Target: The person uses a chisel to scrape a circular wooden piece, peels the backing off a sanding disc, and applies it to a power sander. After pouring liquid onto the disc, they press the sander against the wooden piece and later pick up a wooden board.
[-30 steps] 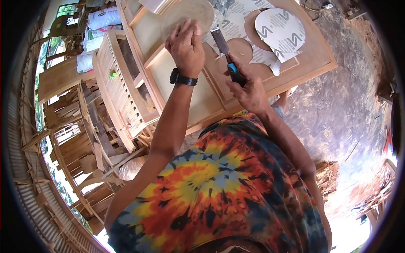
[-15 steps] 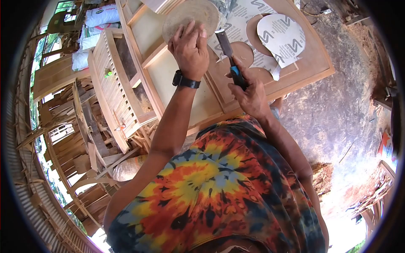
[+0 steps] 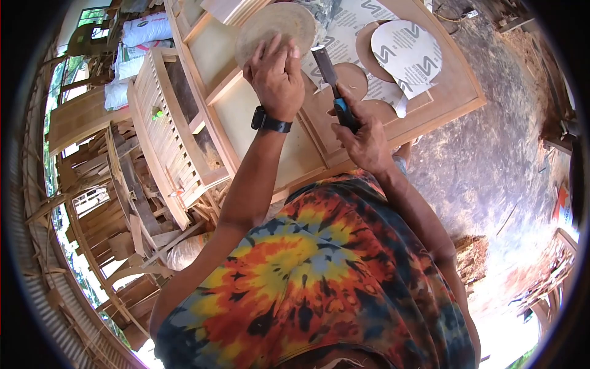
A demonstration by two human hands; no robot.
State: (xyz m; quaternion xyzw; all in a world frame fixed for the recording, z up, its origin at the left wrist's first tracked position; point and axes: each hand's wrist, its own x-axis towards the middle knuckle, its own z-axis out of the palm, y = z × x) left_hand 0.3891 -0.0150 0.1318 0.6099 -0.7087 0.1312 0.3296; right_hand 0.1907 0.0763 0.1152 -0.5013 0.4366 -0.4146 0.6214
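My left hand [image 3: 276,80], with a dark watch on its wrist, lies on a round, worn, tan disc [image 3: 264,24], fingers stretched over its surface. A chisel [image 3: 329,71] with a flat metal blade and a black and blue handle is in my right hand [image 3: 365,135], fingers wrapped round the handle. Its blade points up and away, just right of the disc and apart from it. Beside the blade lies a sheet of printed white-faced board [image 3: 353,31] with round cut-outs. A white printed disc [image 3: 409,52] rests over part of it.
All this lies on a framed wooden panel [image 3: 452,95] with pale recessed sections. To the left stands a slatted wooden piece [image 3: 163,135], with stacked bags [image 3: 147,27] behind it. Scrap wood [image 3: 117,224] is piled farther left. Sawdust [image 3: 473,255] lies on the floor at right.
The view has shifted very slightly. Both hands, the chisel and the tan disc keep nearly the same places relative to each other.
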